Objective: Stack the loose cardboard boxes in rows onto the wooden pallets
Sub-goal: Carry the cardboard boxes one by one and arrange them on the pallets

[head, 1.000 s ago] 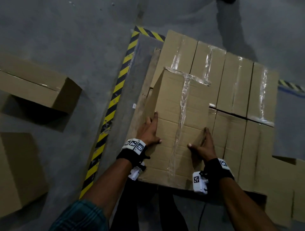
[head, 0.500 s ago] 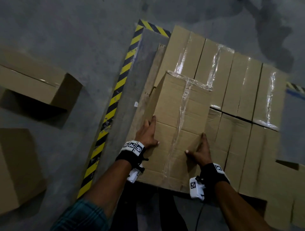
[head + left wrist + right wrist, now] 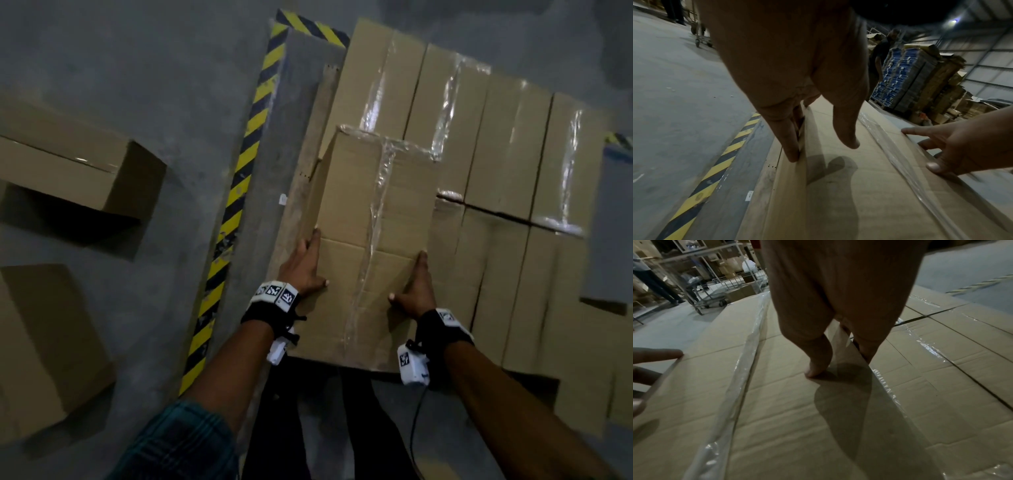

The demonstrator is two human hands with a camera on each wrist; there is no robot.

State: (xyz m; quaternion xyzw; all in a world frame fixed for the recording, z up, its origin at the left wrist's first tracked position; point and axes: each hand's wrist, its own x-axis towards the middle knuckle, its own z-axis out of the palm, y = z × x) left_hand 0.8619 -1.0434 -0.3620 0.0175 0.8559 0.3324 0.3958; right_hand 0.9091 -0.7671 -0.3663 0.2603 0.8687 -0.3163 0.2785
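The tall brown cardboard box sealed with clear tape stands at the near left corner of the stacked layer of brown taped cardboard boxes, gripped at its sides by the left hand, thumb on top and fingers down the left face, and the right hand likewise on the right edge. Only the wrist views show the warehouse: a wheeled metal cart, a blue-wrapped pallet load and a standing person. The head view counts two loose brown cardboard boxes on the grey concrete floor, left of the yellow-and-black hazard stripe.
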